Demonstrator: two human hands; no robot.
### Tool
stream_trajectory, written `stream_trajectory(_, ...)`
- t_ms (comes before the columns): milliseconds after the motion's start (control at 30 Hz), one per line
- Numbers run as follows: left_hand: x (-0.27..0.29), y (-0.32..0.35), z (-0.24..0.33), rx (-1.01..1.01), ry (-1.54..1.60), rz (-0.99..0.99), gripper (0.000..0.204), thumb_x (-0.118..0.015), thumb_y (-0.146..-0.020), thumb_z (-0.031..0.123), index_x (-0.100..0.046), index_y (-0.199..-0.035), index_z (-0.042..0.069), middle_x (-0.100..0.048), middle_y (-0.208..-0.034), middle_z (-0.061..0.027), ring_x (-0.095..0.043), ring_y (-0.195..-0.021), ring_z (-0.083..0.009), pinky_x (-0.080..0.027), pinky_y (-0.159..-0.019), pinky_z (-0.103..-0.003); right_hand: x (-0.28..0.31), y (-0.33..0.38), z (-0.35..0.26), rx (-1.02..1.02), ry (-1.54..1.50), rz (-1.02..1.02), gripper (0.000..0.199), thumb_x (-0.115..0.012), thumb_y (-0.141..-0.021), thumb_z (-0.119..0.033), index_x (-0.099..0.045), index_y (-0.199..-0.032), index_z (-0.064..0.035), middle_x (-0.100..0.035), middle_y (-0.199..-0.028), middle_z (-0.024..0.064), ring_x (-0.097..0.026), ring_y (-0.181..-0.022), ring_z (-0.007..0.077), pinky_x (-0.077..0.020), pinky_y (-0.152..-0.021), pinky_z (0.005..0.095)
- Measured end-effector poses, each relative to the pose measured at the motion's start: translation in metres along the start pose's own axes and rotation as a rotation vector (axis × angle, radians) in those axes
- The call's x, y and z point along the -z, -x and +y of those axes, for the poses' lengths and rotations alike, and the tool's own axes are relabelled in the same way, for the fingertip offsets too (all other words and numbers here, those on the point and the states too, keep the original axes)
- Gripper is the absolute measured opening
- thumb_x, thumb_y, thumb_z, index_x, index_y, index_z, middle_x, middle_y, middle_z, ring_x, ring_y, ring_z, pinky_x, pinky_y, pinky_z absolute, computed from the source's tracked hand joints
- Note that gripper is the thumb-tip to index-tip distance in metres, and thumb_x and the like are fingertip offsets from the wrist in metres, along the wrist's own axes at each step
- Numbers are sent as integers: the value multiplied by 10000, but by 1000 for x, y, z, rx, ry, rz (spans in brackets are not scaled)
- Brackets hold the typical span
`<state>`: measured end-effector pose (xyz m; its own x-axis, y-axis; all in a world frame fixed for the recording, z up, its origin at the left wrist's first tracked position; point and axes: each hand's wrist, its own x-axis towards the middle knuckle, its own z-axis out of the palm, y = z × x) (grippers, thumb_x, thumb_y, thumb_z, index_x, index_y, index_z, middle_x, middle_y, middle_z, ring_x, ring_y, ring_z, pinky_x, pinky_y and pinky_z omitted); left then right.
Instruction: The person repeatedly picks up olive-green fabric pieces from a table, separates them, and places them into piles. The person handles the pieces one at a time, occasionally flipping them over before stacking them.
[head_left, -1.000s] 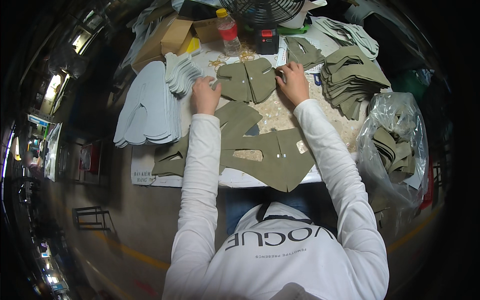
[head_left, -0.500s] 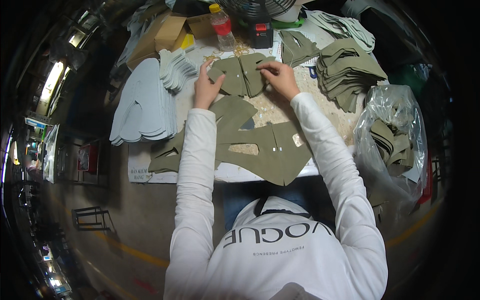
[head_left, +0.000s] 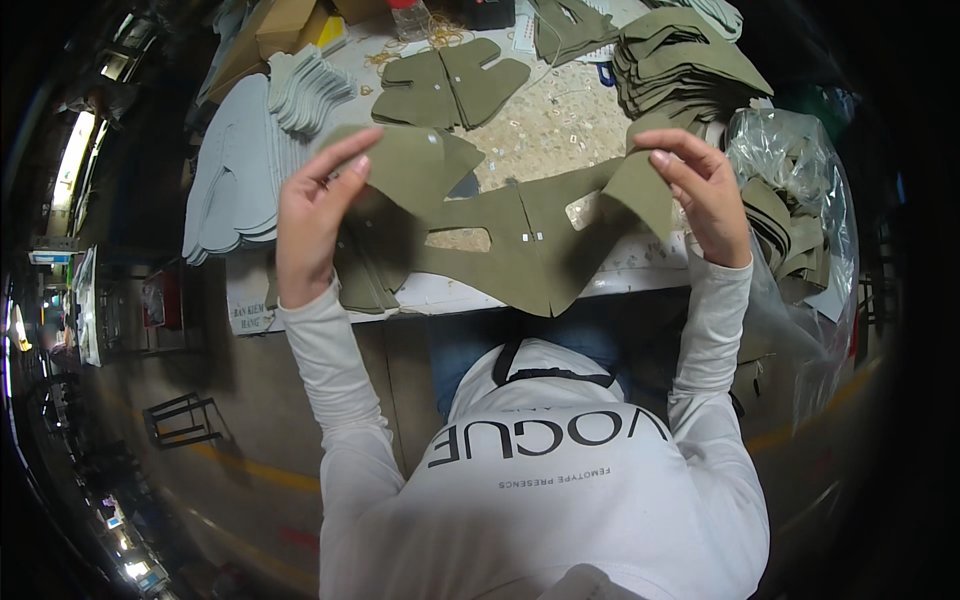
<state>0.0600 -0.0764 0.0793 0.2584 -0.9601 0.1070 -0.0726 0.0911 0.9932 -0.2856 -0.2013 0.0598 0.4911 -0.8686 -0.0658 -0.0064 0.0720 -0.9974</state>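
An olive fabric cut piece (head_left: pixel 520 255) with a centre slit and two cut-out slots lies along the table's front edge, its middle dipping past the edge. On the right, my right hand (head_left: pixel 710 195) pinches its raised, curled end between thumb and fingers. My left hand (head_left: pixel 318 215) pinches a raised olive flap at the left; whether that flap belongs to the same piece I cannot tell. More olive pieces (head_left: pixel 365 265) lie beneath my left hand. Beyond my hands, a small olive stack (head_left: pixel 430 85) with a centre slit rests untouched.
Pale grey cut pieces (head_left: pixel 240 170) are stacked at the left. Olive piles (head_left: pixel 680 60) stand at the back right, above a clear plastic bag (head_left: pixel 800 150) holding more olive pieces. A cardboard box (head_left: pixel 290 28) and a bottle (head_left: pixel 408 18) sit at the back of the speckled table (head_left: pixel 560 120).
Both hands have left the far olive stack and come nearer and wider apart. They now lift olive fabric at the front. The view has tipped nearer.
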Motion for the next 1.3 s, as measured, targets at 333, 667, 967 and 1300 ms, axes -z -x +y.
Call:
stream_trajectory(333,-65,72,-50,53,129,7,498,-619,-908,-35,-476,-1385,-46,-678,-921,-45,-590,-819,-21,-443,-703,-142,-38,41,49,108,-86,122,425,-652,-883,-53,-577,-1297,5,-663,-1074,62,-616,-887,65,-483,-828,220)
stream_trajectory(667,-95,96,-97,201,-20,101,445,-659,-867,-56,-564,-1301,-38,-548,-1045,-90,-651,-856,-124,-553,-748,-230,-57,58,96,51,226,169,423,-690,-833,36,-628,-1248,-16,-468,-894,4,-546,-723,41,-454,-630,172)
stream_trajectory(967,-95,110,-91,224,33,89,481,-657,-845,-105,-551,-1311,-42,-540,-1064,-83,-644,-865,-117,-563,-747,-225,-64,76,94,6,217,133,472,-673,-837,52,-596,-1299,-5,-433,-903,-8,-519,-733,45,-484,-696,178)
stream_trajectory(1300,-96,109,-85,168,-263,69,470,-716,-803,-54,-622,-1261,-2,-573,-924,-77,-667,-740,-108,-547,-675,-229,-69,78,85,115,424,163,507,-679,-798,45,-611,-1294,-43,-458,-877,46,-565,-757,93,-514,-687,217)
